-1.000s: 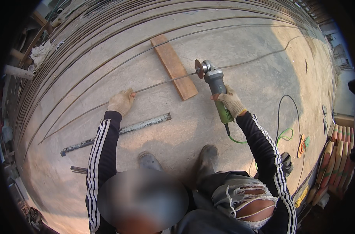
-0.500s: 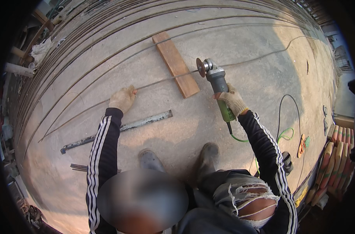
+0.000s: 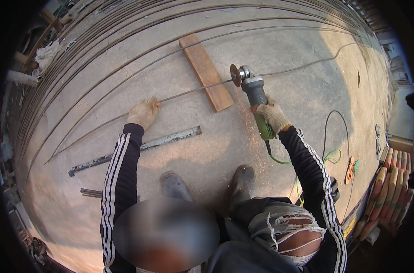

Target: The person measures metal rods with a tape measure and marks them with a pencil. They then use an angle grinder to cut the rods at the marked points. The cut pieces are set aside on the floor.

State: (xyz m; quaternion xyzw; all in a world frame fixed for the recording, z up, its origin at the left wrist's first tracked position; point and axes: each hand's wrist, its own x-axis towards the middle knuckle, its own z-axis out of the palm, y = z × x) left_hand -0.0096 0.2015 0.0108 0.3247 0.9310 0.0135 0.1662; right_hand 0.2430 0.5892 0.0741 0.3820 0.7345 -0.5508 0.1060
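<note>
My left hand (image 3: pixel 143 112), in a pale work glove, is closed round a thin steel rod (image 3: pixel 184 93). The rod crosses a brown wooden block (image 3: pixel 207 75) lying on the concrete. In my gloved right hand (image 3: pixel 272 114) is a green and grey angle grinder (image 3: pixel 253 93), gripped by its body. The grinder's disc (image 3: pixel 235 75) meets the rod just right of the block. Orange sparks (image 3: pixel 251 136) fall from there toward my boots. Beyond the disc the rod runs on to the right.
Several long rods (image 3: pixel 125 45) curve across the floor at the far side. A worn metal bar (image 3: pixel 170 137) lies before my left boot (image 3: pixel 176 185). The grinder's green cable (image 3: pixel 279 160) trails right, near a sandal (image 3: pixel 350 170). Stacked sacks (image 3: pixel 388 189) stand at the right.
Sparks now stream from the disc toward my boots; none showed before. My hands, the rod and the grinder have hardly shifted.
</note>
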